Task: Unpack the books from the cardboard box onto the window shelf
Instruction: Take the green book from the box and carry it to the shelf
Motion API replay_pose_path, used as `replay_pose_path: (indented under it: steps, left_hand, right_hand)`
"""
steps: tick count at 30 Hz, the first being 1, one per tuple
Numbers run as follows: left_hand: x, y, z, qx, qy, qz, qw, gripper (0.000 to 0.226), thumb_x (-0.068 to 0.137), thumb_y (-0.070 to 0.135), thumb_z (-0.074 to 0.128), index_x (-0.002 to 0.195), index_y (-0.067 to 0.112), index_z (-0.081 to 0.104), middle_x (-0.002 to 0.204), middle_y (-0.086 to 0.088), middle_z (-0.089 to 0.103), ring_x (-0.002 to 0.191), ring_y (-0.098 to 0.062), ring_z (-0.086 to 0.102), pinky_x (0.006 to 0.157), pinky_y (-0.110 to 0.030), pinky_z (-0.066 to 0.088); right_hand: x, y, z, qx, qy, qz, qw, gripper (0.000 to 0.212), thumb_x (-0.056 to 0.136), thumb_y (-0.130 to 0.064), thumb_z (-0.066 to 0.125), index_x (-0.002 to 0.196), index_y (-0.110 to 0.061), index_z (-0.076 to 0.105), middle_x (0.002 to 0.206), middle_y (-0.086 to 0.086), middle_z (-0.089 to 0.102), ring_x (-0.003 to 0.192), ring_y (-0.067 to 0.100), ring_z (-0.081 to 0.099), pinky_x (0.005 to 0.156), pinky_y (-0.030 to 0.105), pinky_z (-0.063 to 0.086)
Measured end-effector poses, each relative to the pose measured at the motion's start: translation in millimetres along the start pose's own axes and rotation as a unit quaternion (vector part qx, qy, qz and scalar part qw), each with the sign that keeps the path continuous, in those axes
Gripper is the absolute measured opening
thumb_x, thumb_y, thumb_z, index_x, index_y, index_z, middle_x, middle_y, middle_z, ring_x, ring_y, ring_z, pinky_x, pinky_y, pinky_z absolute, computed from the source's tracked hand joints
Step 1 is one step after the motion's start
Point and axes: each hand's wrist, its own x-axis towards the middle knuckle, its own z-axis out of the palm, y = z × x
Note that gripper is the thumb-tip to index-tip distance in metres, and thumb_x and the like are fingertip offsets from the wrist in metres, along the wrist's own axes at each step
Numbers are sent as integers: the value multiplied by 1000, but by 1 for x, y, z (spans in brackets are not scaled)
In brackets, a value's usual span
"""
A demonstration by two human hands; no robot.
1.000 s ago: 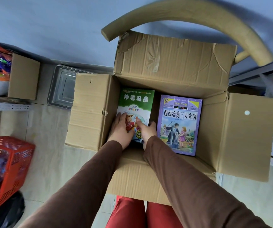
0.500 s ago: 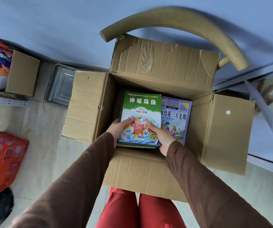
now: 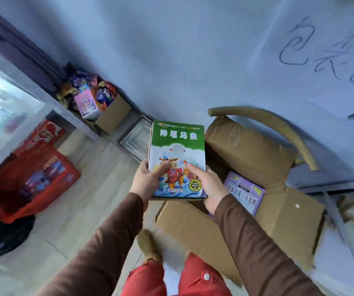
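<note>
Glossy green-covered books held above a creased cardboard box

Left hand (image 3: 147, 180) and right hand (image 3: 209, 185) clasp the flat book stack (image 3: 177, 159) at its near corners, thumbs on the cover; right of the fingers, a purple book (image 3: 245, 192) lies in the cardboard box (image 3: 278, 210).

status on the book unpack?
Done: green book (maybe a stack) is out of the box. In hand: left hand and right hand grip it above the floor. Left: purple book sits in the box; no shelf placement visible.
</note>
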Motion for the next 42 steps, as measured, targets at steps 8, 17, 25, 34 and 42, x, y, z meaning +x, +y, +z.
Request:
replay_pose_path:
  steps: [8,17,25,34,42]
  left_hand:
    - [-85,55,-201,-108,118,112,981,56,83,36,81,124,6,57,100,-13,80,84,-32,79,67,-39,64]
    - [-162,91,-429,-182,196,212,940,43,88,29,76,123,7,65,106,-19,78,92,-36,77,79,-45,64]
    - [-182,148,-552,-243,248,298,889,45,86,31,78,122,11,59,106,-17,78,89,-35,78,73,-43,64]
    - [-164,245,-669,-227,319,370,842,52,86,32,77,127,11,53,113,-14,77,96,-34,77,79,-45,64]
    - [-157,308,-779,-163,351,440,811,45,91,13,71,129,11,46,122,-17,69,103,-35,74,76,-45,65]
  right_hand:
    - [-63,6,225,-137,-143,-25,980,35,88,-22,74,116,-5,67,101,14,79,92,33,76,78,42,64]
    - [-106,71,468,-222,-248,-90,939,63,81,-37,79,133,-10,56,120,11,73,114,31,68,105,50,50]
    - [-108,68,630,-258,-352,-157,886,57,82,-44,77,129,-18,58,114,6,76,106,27,73,93,45,58]
    - [-78,38,802,-254,-458,-182,832,43,91,-38,69,126,-18,56,108,11,77,92,34,76,79,47,63]
    - [-50,27,938,-269,-541,-234,762,36,94,-24,67,125,-20,50,122,14,68,102,33,73,82,49,62]
